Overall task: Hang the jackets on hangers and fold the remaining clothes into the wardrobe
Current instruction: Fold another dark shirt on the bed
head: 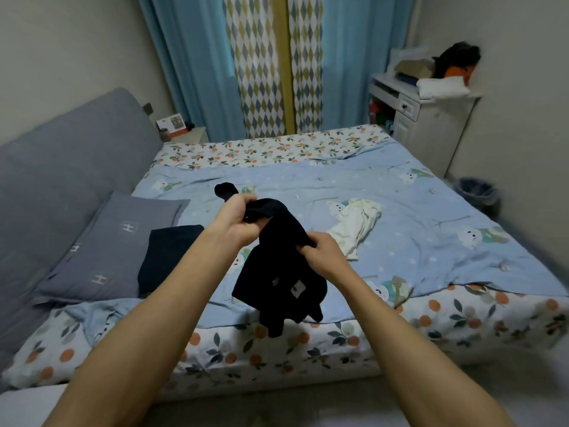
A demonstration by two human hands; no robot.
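Bed [385, 211] fills mid-frame; blue quilt on top, floral sheet showing along the near and far edges. Grey headboard [61, 167] along the left side, grey pillow [104, 251] leaning at its base. Open quilt surface on the right half and toward the far edge.

Black garment [277, 278] is held in the air above the near edge of the bed. Long axis runs from upper left to lower right, then hangs down; its lower end dangles past the mattress edge. A small white label shows on the hanging part.

Folded dark garment [167, 254] lies flat on the quilt, overlapping the pillow corner. White garment [357, 223] lies crumpled on the quilt, right of the hands, well apart from the bed edges.

Bin [477, 192] stands on the floor at the far right corner; contents not visible.

Left hand [237, 220] grips the upper end of the black garment, fingers curled round the cloth. Right hand [320, 251] pinches the cloth lower down.
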